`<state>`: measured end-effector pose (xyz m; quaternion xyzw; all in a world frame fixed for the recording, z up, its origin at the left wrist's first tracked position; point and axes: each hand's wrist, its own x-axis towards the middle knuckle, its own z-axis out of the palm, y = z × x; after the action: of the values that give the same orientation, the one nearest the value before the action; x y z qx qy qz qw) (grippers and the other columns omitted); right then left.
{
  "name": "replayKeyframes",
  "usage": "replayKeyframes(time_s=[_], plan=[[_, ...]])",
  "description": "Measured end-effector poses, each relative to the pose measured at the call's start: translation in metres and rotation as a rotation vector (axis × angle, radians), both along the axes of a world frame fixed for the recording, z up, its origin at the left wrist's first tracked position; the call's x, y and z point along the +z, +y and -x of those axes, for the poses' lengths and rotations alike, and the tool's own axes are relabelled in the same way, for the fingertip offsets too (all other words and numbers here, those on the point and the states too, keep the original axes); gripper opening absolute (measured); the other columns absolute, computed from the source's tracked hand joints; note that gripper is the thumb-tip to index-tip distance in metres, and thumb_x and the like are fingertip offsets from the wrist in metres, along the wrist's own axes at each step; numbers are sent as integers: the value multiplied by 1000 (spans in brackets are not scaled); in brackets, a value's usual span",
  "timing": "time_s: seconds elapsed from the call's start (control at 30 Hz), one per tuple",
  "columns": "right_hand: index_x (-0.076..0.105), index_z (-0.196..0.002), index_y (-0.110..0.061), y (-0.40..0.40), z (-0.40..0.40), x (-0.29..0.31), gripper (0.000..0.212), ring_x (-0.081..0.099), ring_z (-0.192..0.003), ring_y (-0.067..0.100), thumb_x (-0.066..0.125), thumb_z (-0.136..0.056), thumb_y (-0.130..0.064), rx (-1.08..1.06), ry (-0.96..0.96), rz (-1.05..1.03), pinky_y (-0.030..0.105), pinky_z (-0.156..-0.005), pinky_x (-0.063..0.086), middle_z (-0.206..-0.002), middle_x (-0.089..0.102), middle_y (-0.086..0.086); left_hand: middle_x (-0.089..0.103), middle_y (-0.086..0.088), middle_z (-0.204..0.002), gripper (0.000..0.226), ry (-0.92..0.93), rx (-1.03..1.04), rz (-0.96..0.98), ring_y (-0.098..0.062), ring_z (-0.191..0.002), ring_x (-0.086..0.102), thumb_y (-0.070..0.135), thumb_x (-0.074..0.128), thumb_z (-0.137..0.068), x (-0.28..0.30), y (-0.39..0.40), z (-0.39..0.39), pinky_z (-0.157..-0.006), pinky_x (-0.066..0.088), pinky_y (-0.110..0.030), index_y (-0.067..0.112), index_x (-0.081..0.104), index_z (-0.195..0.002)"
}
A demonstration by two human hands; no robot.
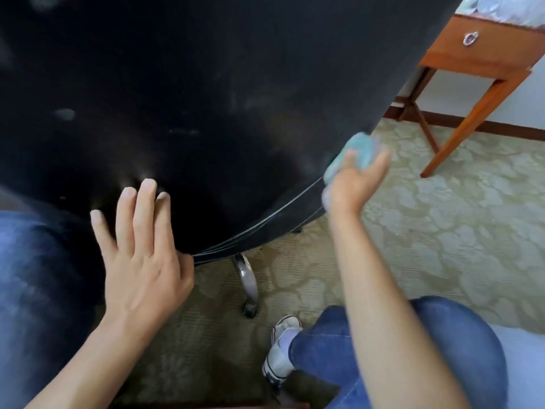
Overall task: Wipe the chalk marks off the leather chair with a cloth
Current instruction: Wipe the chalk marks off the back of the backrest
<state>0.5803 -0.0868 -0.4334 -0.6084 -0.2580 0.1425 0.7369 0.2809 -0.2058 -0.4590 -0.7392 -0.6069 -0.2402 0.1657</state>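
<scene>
The black leather chair [206, 84] fills the upper left of the view, seen from behind. Faint whitish chalk smears [65, 114] show on its back, with thin white lines near the lower edge. My left hand [141, 255] lies flat with straight fingers on the chair's lower back. My right hand [354, 181] grips a bunched light-blue cloth [358, 150] against the chair's right edge, low down.
A chrome chair leg with a caster [247, 284] stands on the patterned carpet [442, 219]. A wooden side table with a drawer [477, 48] is at the upper right. My knees in blue jeans and a white sneaker [281, 346] sit below.
</scene>
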Motion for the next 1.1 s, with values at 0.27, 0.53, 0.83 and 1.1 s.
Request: replayKeyframes(time_s=[0.27, 0.53, 0.83, 1.1], plan=[[42, -144, -9, -29, 74, -75, 55, 48, -120, -8, 57, -90, -8, 122, -1, 131, 25, -108, 43, -128, 42, -5, -12, -22, -172, 86, -62, -37, 87, -46, -157, -15, 4, 55, -86, -9, 5, -6, -112, 7, -86, 10, 20, -164], [57, -131, -16, -25, 51, -39, 54, 54, -113, -11, 52, -84, 9, 117, -52, 39, 15, -99, 47, -125, 46, -2, -19, -17, -170, 86, -33, -77, 80, -44, -157, -16, 16, 46, -88, -13, 6, -4, -113, 10, -84, 17, 11, -167], [51, -121, -24, -7, 54, -45, 38, 53, -115, -4, 52, -88, -5, 1, -14, 34, 24, -92, 52, -123, 47, -5, -21, -15, -170, 88, -27, -88, 78, -43, -157, -18, 7, 53, -87, -12, 6, -3, -114, 8, -82, 13, 16, -166], [49, -128, -15, -55, 113, -113, 40, 51, -111, -6, 58, -91, -3, 374, 19, 287, 5, -90, 43, -128, 44, -6, -19, -15, -171, 85, 1, -105, 69, -39, -157, -20, 2, 54, -88, -11, 6, 2, -114, 13, -82, 11, 21, -166]])
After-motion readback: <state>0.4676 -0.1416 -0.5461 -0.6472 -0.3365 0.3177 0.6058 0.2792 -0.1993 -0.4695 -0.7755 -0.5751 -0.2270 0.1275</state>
